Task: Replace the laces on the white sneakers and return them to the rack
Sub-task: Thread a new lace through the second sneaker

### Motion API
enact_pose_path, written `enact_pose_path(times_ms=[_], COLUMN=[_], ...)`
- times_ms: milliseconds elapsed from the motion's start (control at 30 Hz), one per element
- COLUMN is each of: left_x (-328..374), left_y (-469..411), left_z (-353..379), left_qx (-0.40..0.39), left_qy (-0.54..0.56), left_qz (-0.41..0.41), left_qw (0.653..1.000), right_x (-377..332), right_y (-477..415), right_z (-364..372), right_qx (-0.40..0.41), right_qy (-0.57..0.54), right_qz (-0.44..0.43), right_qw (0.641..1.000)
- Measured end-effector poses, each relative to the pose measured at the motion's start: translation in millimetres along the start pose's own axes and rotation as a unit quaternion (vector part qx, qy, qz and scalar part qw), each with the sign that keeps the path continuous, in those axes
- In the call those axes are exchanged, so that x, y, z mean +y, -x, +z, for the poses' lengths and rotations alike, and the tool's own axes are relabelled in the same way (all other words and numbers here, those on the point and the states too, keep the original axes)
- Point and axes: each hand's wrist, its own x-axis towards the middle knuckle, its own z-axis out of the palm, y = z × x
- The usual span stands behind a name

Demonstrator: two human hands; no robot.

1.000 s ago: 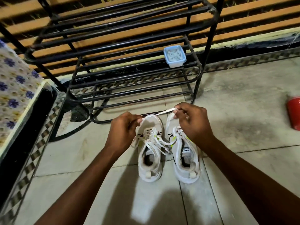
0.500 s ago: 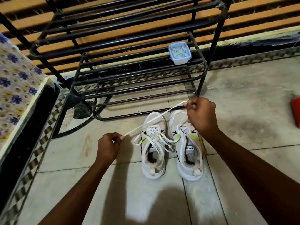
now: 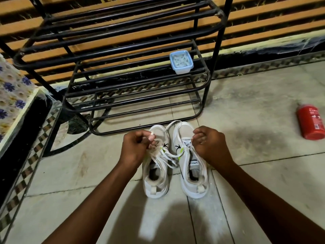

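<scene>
both hands were drawn back together from the wide pull, and the lace (image 3: pixel 171 124) was left slack over the toes; lacing was judged unfinished. the left hand (image 3: pixel 136 148) was curled, pinching the lace at the left sneaker (image 3: pixel 155 175); the right hand (image 3: pixel 209 147) seemed closed on its other end above the right sneaker (image 3: pixel 193 173), both set on the floor before the rack (image 3: pixel 123 44).

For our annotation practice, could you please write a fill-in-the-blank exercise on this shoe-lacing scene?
1. The white sneakers stand on the ____.
2. The blue-rimmed container sits on the black ____.
3. The left hand and right hand each hold the white ____.
4. The canister lying at the right is ____.
Missing words: floor, rack, lace, red.
</scene>
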Motion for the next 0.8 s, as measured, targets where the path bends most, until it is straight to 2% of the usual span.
enact_pose_path(times_ms=[133,233,333,567,700,800], left_x=[16,21,20,3,-3,-10], left_y=[5,5,6,8,6,4], left_z=[36,60,79,101,110,117], left_qx=[-0.05,-0.055,-0.064,-0.054,-0.034,-0.025], left_qy=[0.093,0.091,0.079,0.053,0.035,0.022], left_qz=[-0.026,-0.038,-0.055,-0.075,-0.071,-0.063], left_qw=[0.994,0.994,0.993,0.994,0.996,0.997], right_x=[6,10,18,34,48,55], right_y=[25,32,36,39,41,40], right_z=[-6,-7,-2,6,10,12], right_qx=[-0.031,-0.056,-0.032,0.004,0.023,0.018], right_qy=[0.07,0.129,0.135,0.0,-0.111,-0.182], right_qz=[-0.022,-0.041,-0.033,0.028,0.105,0.129], right_qw=[0.997,0.989,0.99,1.0,0.988,0.975])
